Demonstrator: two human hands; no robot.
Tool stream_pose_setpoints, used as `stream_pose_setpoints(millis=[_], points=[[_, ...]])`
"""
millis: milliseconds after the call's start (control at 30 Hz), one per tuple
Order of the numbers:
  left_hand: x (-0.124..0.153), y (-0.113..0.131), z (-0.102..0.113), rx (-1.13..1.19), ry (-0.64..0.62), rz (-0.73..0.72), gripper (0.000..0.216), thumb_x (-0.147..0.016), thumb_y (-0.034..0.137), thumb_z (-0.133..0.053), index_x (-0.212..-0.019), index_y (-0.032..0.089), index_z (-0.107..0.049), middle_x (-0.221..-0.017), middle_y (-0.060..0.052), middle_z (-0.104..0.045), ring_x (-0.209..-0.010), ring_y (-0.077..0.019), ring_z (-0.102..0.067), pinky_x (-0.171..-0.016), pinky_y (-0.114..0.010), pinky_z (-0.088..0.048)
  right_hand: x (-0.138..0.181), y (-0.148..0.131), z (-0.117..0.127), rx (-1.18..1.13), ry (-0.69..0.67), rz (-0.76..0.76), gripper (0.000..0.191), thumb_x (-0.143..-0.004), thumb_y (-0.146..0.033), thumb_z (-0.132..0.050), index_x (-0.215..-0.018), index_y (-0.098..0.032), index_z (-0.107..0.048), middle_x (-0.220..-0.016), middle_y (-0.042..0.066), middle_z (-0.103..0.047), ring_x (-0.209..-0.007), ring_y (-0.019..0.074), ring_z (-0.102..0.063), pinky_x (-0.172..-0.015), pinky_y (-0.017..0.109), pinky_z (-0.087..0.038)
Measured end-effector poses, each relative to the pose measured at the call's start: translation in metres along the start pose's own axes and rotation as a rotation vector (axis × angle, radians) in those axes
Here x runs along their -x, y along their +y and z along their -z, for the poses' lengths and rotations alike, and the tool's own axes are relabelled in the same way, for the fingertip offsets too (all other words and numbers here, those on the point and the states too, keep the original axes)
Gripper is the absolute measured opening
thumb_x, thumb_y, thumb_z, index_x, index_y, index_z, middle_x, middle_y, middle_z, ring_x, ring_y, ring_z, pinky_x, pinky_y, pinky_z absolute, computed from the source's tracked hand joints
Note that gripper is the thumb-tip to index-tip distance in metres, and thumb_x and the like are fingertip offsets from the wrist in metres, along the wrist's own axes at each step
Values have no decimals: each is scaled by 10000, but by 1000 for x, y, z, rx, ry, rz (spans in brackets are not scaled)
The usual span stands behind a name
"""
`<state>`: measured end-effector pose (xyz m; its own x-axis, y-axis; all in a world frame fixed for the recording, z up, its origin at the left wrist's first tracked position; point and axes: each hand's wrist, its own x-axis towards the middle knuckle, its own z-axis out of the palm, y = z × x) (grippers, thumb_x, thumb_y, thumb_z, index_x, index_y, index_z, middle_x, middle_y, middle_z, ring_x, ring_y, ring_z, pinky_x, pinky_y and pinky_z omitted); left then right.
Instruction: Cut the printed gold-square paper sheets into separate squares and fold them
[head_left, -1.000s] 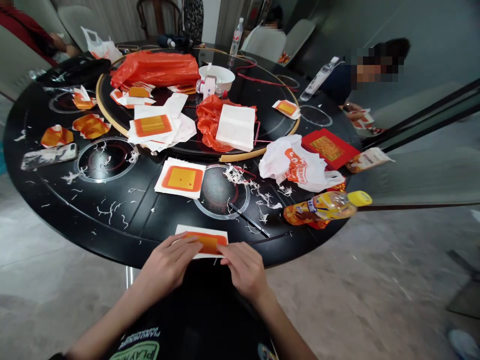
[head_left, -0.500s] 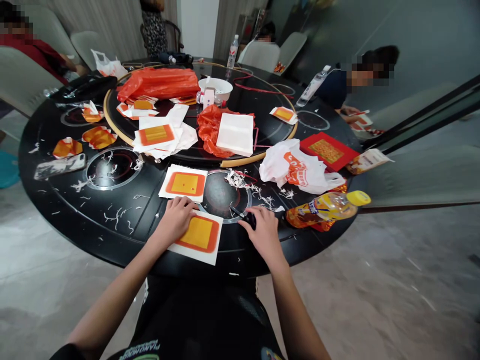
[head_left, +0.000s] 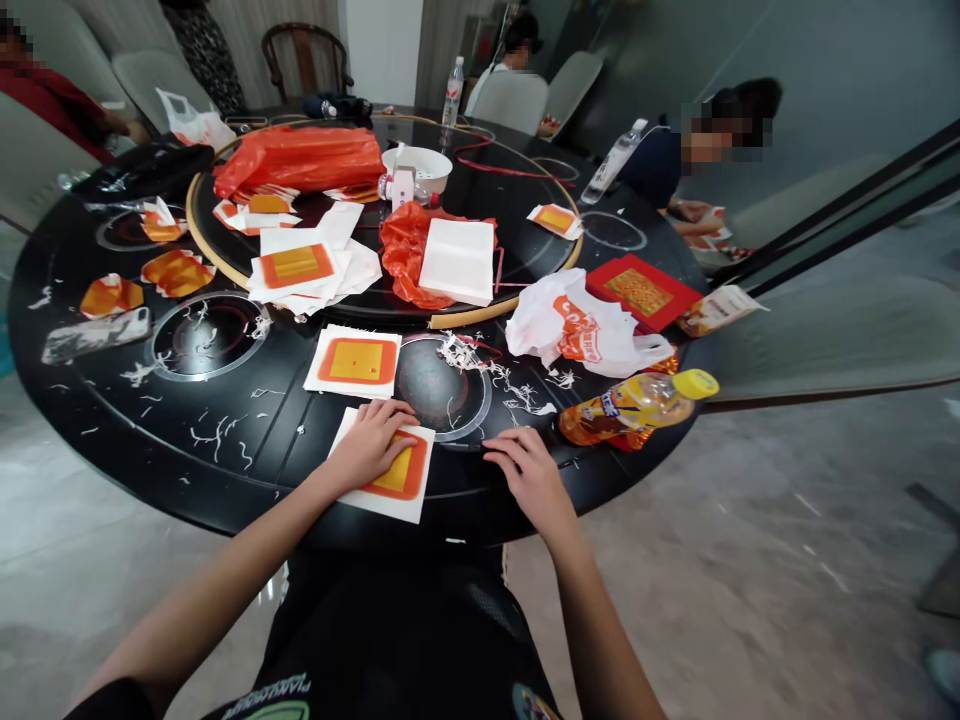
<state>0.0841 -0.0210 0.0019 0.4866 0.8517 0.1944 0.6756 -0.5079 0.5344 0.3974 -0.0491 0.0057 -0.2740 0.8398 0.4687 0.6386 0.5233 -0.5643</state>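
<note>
My left hand (head_left: 379, 440) lies flat over a white sheet with an orange and gold print (head_left: 411, 480), near the table's front edge. Its fingers are stretched out and cover part of the print. To the right, my right hand (head_left: 529, 470) is low over the black table, thumb and fingers drawn together at a slim black tool (head_left: 466, 446). The hand hides most of that tool, so its exact kind is unclear. Just beyond my left hand sits a stack of similar printed sheets (head_left: 352, 361).
White paper shreds (head_left: 459, 352) litter the round black table (head_left: 300, 470). On the right are a white plastic bag (head_left: 574, 325) and a yellow-capped drink bottle (head_left: 637, 408) lying down. The turntable carries red plastic (head_left: 300, 160) and more sheets. Other people sit around.
My right hand has turned and lowered; the black tool, tilted upward before, now lies nearly level with the tabletop. My left hand has slid over more of the print. The view has shifted slightly.
</note>
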Motion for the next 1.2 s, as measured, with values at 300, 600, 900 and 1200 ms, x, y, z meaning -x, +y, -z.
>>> stream_pose_setpoints(millis=[300,600,900,1200], points=[[0,1,2,49,4,17,218,-1109,320,-554,-1249,244,-703,-1428,-86,-667,-1312,-286,-567,-1136,-504,-440,3,-13,-20,35,-4,17,166,-1074,-253,-628,-1112,-271,-789,-1006,69,-692,-952,235,-642,-870,419,-585],[-2,5,8,86,1,41,299,-1148,354,-461,-1210,237,-729,-1427,-80,-691,-1284,-262,-582,-1119,-496,-458,-4,-1,-9,-8,-44,-50,212,-1072,-309,-617,-1032,-286,-823,-977,68,-707,-936,250,-657,-880,451,-583],[-1,6,8,66,-7,26,301,-1150,355,-464,-1237,239,-728,-1436,-71,-696,-1274,-257,-587,-1106,-476,-455,-13,-11,-26,-12,-15,-57,206,-1074,-303,-623,-1041,-278,-824,-989,69,-703,-959,250,-647,-903,441,-565],[2,6,6,-188,-98,-173,417,-1147,346,-461,-1532,277,-606,-1636,-98,-550,-1337,-291,-596,-1134,-497,-458,-22,-10,-39,-18,-5,-135,195,-1058,-309,-641,-1003,-291,-827,-966,62,-727,-964,260,-653,-917,469,-553]])
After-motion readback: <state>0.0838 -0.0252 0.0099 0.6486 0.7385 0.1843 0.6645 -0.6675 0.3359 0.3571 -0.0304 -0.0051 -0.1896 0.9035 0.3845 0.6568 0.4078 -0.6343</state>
